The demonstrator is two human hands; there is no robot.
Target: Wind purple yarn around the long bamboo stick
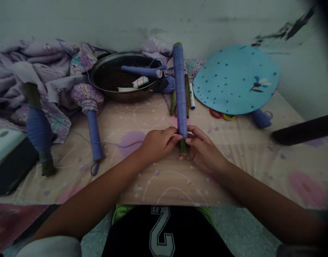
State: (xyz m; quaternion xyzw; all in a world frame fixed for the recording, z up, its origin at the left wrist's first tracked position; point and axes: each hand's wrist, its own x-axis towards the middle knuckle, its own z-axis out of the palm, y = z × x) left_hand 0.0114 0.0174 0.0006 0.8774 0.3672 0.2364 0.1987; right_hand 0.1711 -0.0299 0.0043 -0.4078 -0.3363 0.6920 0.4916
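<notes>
Here's the floral-covered table (pixel 241 167), a steel bowl (pixel 121 97) sitting at the back, and front and centre a long stick wound in blue thread (pixel 180 89), pointing away from the person, with a white marker pen (pixel 192 95) just beside it. The left hand (pixel 158 144) and right hand (pixel 204 150) are both pinching that stick, grips pressed together just above its bare green end (pixel 182 147).

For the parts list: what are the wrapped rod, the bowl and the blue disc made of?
The wrapped rod: blue-violet thread, tightly wound, with fine parallel strands showing; its bare green-brown end may be bamboo or plant stem. The bowl: probably steel, judging by the shiny grey rim. The blue disc: matte card or plastic with a flat finish; can't tell which.
</notes>
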